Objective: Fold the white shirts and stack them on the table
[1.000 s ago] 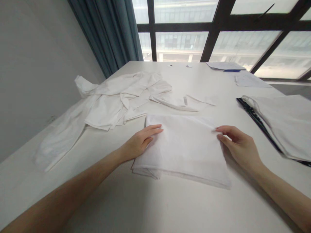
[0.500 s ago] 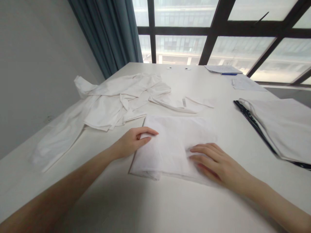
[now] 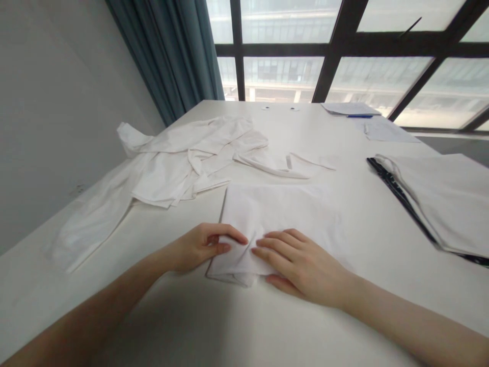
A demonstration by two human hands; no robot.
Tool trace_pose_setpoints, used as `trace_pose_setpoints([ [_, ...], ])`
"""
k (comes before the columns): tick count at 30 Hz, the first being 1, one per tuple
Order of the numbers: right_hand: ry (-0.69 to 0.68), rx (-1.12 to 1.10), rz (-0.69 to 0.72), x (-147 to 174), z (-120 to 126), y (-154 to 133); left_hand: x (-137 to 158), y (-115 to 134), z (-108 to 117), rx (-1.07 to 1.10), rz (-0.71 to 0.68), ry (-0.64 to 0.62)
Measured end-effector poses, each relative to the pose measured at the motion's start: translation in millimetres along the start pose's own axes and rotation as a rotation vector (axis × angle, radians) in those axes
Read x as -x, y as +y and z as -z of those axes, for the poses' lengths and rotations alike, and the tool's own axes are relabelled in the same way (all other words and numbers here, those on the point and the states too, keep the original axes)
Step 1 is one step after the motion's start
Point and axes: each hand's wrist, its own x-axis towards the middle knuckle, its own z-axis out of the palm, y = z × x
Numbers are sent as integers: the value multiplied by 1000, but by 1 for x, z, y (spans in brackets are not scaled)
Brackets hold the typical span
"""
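A folded white cloth (image 3: 282,209) lies flat in front of me, its near left corner showing several layers. My left hand (image 3: 202,247) rests on the cloth's left edge, index finger stretched over the top and thumb apart from it. Close beside it, my right hand (image 3: 301,265) lies across the near edge, fingers extended on the fabric and thumb low at the border. Small creases run through the cloth between the two hands. Neither hand grips it.
Crumpled white garments (image 3: 164,173) spread over the left of the white table (image 3: 290,336). A white strap (image 3: 267,165) lies beyond the folded cloth. To the right is a white fabric stack (image 3: 451,199) on black material. Papers (image 3: 351,108) and a blue pen (image 3: 359,116) sit far back.
My right hand has slid left and slightly toward me along the cloth, close to the left hand. My left hand has moved down the left edge, toward me.
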Motion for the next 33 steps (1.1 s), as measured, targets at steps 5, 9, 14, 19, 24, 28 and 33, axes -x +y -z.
trace_pose_setpoints([
  [5,133,101,120,-10,-15,-2,1,-1,-2,45,-54,20],
  [9,232,83,146,-8,-17,2,1,-1,-3,57,-59,44],
  [14,249,24,89,-4,-16,7,2,1,-7,59,-19,84],
  [19,199,47,155,-5,-19,6,3,-4,-10,-93,-68,237],
  [24,170,72,202,-6,-18,5,-1,-11,-9,-209,-212,328],
  [28,114,97,254,-5,-18,1,-2,-14,-8,-246,-211,327],
  [33,62,112,300,-5,-20,-2,-2,-15,-7,-275,-181,305],
])
